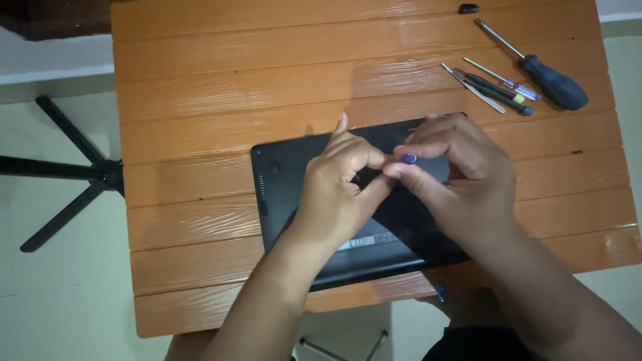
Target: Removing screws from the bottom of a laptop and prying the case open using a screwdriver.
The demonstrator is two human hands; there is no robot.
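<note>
Both hands meet over the upturned black plastic laptop (294, 194): right hand (461, 177) pinches a small purple-tipped tool (408, 158) upright; left hand (338, 190), fingers curled, steadies it.

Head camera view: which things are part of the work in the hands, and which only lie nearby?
In use:
left hand
right hand
small blue piece between them
black laptop, underside up

Lying about:
large black-handled screwdriver
thin tools
small black item
orange table
</note>
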